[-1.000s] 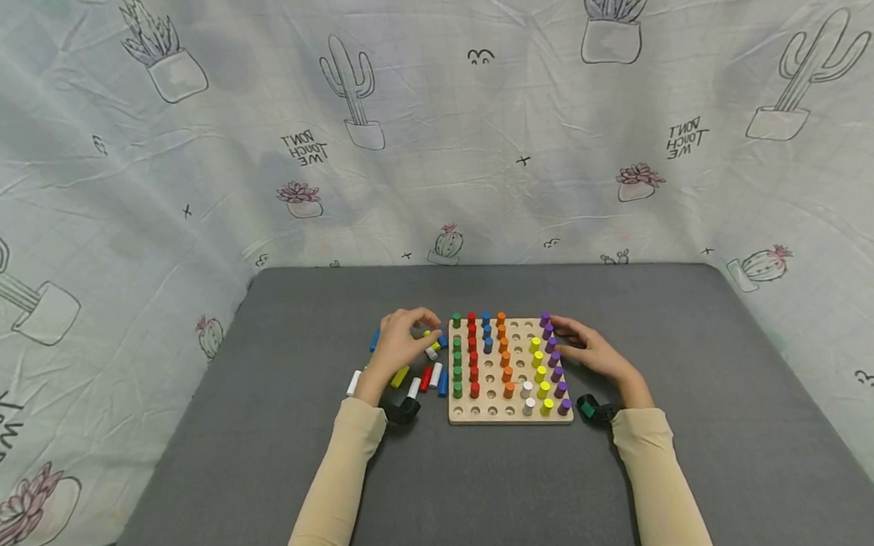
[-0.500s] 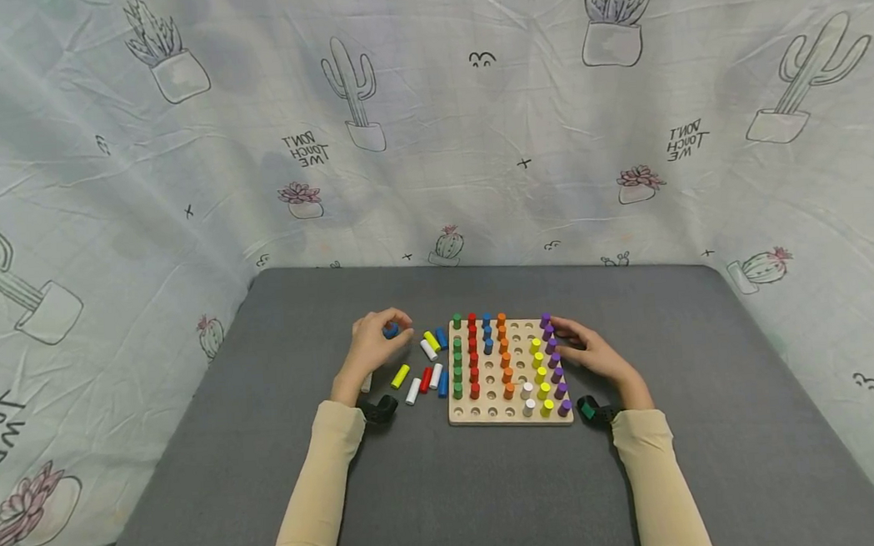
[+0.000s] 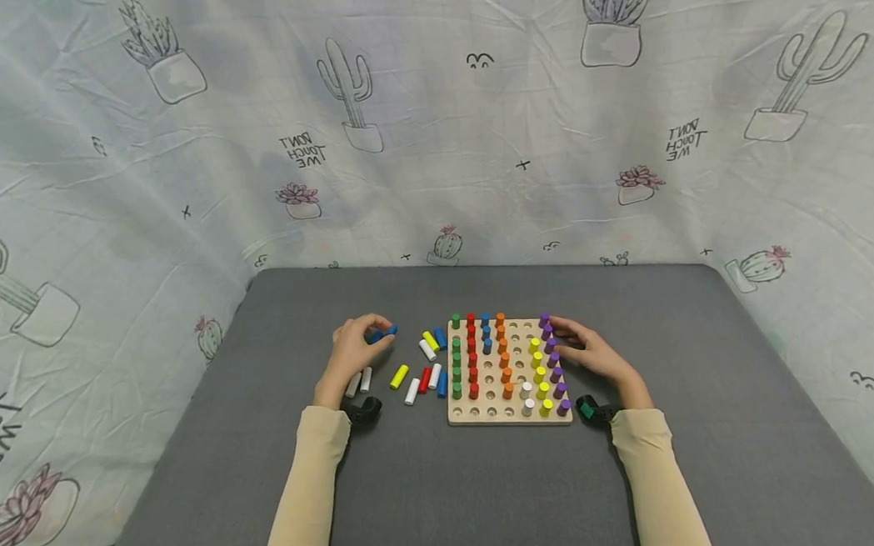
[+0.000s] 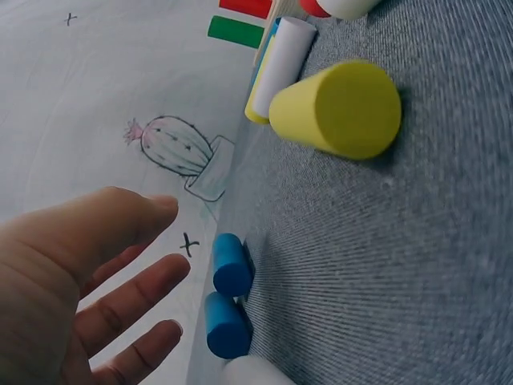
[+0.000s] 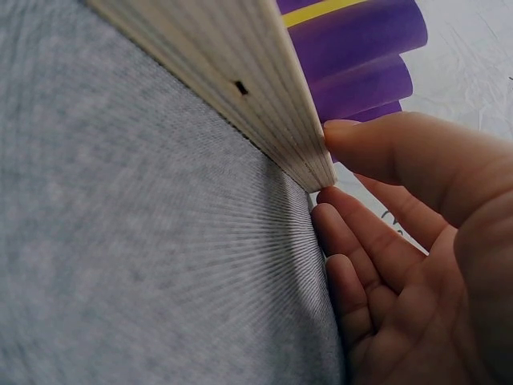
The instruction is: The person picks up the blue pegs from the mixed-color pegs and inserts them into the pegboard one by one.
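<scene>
A pale wooden pegboard (image 3: 517, 417) holds rows of coloured pegs. My left hand (image 3: 350, 349) hovers at the left of the loose pegs, over two blue pegs. In the left wrist view those two, a nearer-thumb blue peg (image 4: 232, 266) and a second blue peg (image 4: 228, 325), lie side by side just past the fingertips (image 4: 172, 273), and the fingers hold nothing. My right hand (image 3: 596, 355) rests along the board's right edge beside the purple pegs (image 3: 556, 374). In the right wrist view its thumb (image 5: 377, 144) touches the board's top edge, the other fingers loosely extended at its side.
Between left hand and board lie loose pegs: a yellow peg (image 3: 399, 376), a red peg (image 3: 424, 380), a white peg (image 3: 412, 391) and several others. Two whitish pegs (image 3: 366, 380) lie close to the left wrist. A printed cloth (image 3: 429, 140) hangs behind the grey table (image 3: 459, 505).
My left hand has moved left, away from the board's upper left corner, to the two blue pegs. More loose pegs are uncovered. My right hand has stayed at the board's edge.
</scene>
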